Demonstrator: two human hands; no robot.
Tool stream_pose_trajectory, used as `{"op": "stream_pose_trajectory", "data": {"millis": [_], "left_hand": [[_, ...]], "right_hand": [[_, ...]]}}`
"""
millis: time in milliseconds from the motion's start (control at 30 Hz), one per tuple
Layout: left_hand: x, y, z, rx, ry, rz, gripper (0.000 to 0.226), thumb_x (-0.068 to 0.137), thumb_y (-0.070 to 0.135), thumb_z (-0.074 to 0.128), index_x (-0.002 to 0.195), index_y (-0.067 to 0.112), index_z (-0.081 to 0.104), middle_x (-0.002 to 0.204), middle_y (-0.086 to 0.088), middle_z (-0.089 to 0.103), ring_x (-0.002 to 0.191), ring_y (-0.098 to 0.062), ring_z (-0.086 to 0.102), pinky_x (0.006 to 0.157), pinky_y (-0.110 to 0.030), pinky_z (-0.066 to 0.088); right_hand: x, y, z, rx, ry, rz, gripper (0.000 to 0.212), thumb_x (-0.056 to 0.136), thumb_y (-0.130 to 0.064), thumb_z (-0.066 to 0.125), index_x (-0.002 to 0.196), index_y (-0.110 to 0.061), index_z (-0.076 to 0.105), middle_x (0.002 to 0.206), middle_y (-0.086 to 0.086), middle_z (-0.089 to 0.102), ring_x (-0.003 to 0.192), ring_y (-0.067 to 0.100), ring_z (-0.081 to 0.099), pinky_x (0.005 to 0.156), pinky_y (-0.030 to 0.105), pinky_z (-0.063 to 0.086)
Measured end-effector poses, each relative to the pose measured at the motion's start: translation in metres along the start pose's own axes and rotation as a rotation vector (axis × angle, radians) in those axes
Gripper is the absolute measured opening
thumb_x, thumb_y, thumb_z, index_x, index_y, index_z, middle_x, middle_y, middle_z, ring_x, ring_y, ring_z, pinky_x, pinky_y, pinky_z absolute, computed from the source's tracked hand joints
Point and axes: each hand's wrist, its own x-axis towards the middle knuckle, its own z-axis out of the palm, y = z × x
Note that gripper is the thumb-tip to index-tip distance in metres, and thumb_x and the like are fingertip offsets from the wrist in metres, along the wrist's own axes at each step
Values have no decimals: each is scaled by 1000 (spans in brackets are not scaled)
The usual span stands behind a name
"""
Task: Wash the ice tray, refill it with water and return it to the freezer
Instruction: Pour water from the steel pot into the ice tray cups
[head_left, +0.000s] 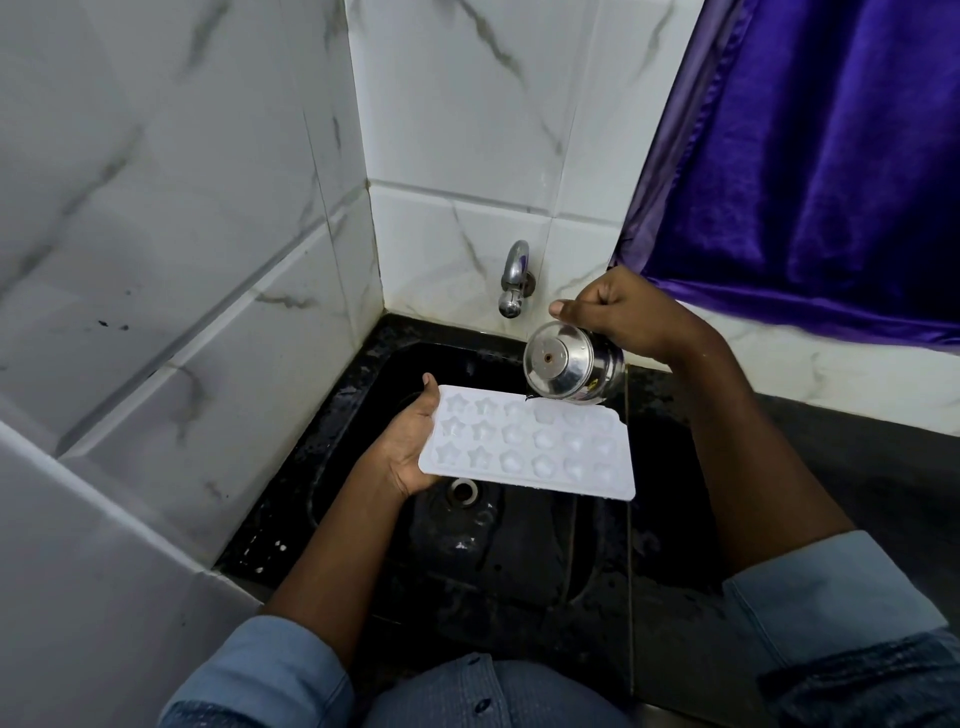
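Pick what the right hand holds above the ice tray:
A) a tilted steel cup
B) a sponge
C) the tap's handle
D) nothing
A: the right hand grips a steel cup tilted over the far edge of the white ice tray, which the left hand holds above the black sink. The wall tap is untouched.

White ice tray (530, 447): three rows of six moulds, stars at 9 o'clock end. Face up above black sink (467, 561); left grip (408, 447) holds 9 o'clock end. Steel cup (571, 369), in right grip (618, 317), tipped over 12 o'clock edge.
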Motion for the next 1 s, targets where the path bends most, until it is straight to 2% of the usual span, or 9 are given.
{"op": "stream_pose_trajectory", "data": {"millis": [100,233,400,633,800,1000], "left_hand": [[0,0,0,2,-2,8,89,99,77,36,152,7,54,149,-22,61,141,-41,55,120,-60,38],[1,1,2,1,6,24,89,99,76,35,150,6,56,146,-22,63,138,-41,57,115,-59,43],[1,-1,3,9,4,19,89,100,75,34,150,5,55,148,-23,62,140,-41,56,117,-59,41],[0,-2,1,7,-3,20,89,100,76,34,152,6,54,149,-22,61,138,-40,59,115,-59,43],[0,-2,1,6,7,22,88,100,76,34,152,7,54,149,-22,61,140,-41,56,119,-60,39],[-1,0,1,1,24,23,87,100,75,34,148,7,58,146,-22,64,136,-41,60,116,-60,41]], "right_hand": [[2,6,-1,-7,-3,11,68,96,-47,72,59,2,43,55,12,37,50,21,37,59,34,36],[2,8,-4,-24,-4,16,69,95,-49,71,64,8,47,56,13,40,50,21,39,58,35,37],[4,9,-4,-38,-3,6,69,93,-53,70,64,6,50,56,13,43,50,22,41,58,37,38],[4,9,-3,-37,1,-12,67,95,-50,70,59,0,44,54,10,39,49,21,39,59,35,38],[5,9,-3,-32,-5,-17,68,93,-52,70,60,2,44,55,12,40,50,22,39,59,36,38],[5,9,-4,-27,-2,-20,68,94,-51,70,60,3,45,54,12,41,49,21,40,59,35,39]]}}
